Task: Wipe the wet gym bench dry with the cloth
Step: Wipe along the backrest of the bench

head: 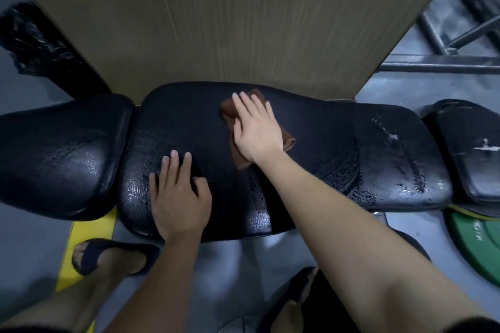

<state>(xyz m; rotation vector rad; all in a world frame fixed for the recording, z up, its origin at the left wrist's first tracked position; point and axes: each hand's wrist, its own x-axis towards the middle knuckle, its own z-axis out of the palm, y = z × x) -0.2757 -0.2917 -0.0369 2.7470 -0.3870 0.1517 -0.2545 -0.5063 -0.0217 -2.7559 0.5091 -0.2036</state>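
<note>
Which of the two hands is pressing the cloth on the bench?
The right hand, flat on the brown cloth near the far edge of the bench pad. The left hand rests bare on the wet pad, nearer the person.

A gym, prob. the free-weights area: long black padded bench [311,138] w/ separate seat pad, green bumper plate [476,246] flat on grey floor at right, dark steel rack tubing [443,67] behind, yellow marking [89,227] on floor. Wood-grain panel [216,21] stands just behind the bench
</note>
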